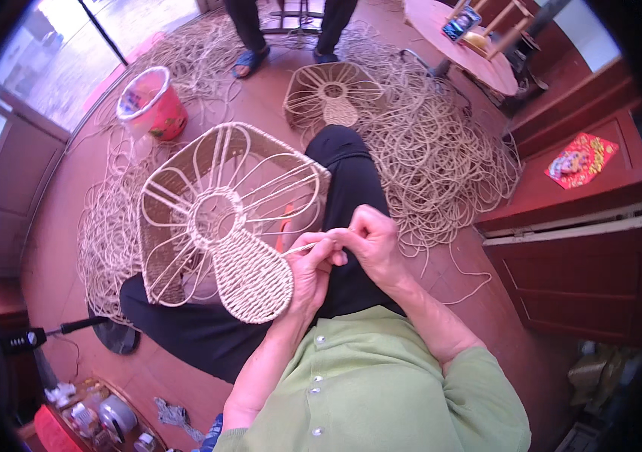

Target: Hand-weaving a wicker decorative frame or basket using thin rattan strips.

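A beige woven cord basket [252, 273] rests across my lap, its flower-shaped face turned up. Cord loops radiate from a ring in the middle, and one petal is filled with tight weaving. My left hand [310, 264] is closed beside that petal's edge, pinching a thin cord [300, 247] that runs out from it. Just to the right, my right hand [370, 239] has its fingers pressed together against the left fingertips, gripping the cord's other part. The cord's end is hidden among the fingers.
Loose cord [441, 158] lies in big heaps on both sides. A similar basket [336, 94] stands ahead, near another person's sandalled feet [252, 60]. Also around me are a red bucket [154, 105], a dark red cabinet [573, 264] and a round wooden table [479, 64].
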